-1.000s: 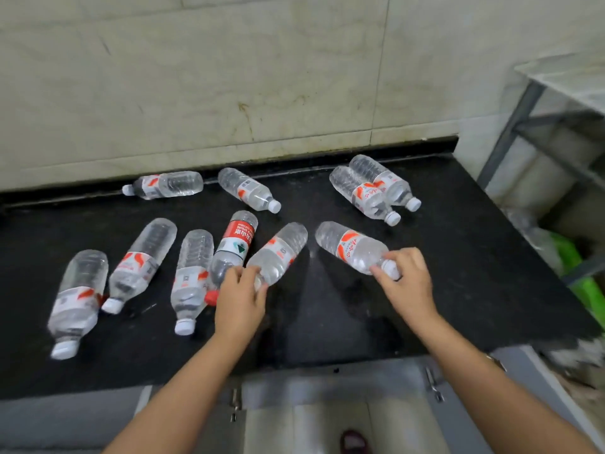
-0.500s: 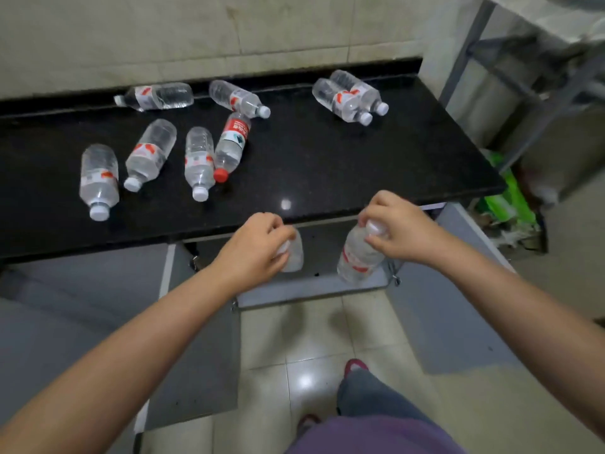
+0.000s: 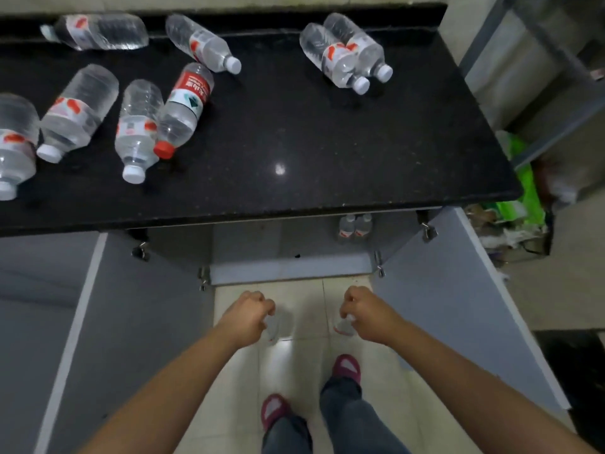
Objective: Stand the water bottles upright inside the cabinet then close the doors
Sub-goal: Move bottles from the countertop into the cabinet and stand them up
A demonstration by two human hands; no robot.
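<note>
Since half a second ago both hands have dropped from the bench edge down to floor level in front of the open cabinet, each carrying its bottle along, and the view has tipped further down. The left hand (image 3: pixel 247 317) curls round the neck of a clear bottle (image 3: pixel 275 327) that hangs below the fingers, blurred against the pale floor tiles. The right hand (image 3: pixel 366 314) likewise grips the top of a second bottle (image 3: pixel 343 326), its red label just visible under the knuckles. The two hands are near each other, level, above the person's dark red shoes (image 3: pixel 346 368).

Beyond them the cabinet (image 3: pixel 291 268) stands with both grey doors swung wide, the left door (image 3: pixel 137 322) and the right door (image 3: pixel 458 306) flanking the opening. Two small bottles (image 3: pixel 355 226) stand upright side by side at the far right of the cabinet's inside.

On the black bench (image 3: pixel 294 142) above, eight bottles lie on their sides: a touching pair (image 3: pixel 345 52) at the far right, two more along the far edge at the left, and four in a row at the near left, one of them a red-capped bottle (image 3: pixel 185 108) leaning against its neighbour. A grey metal rack (image 3: pixel 540 77) stands to the right of the bench, with green bags (image 3: pixel 523 191) below it
</note>
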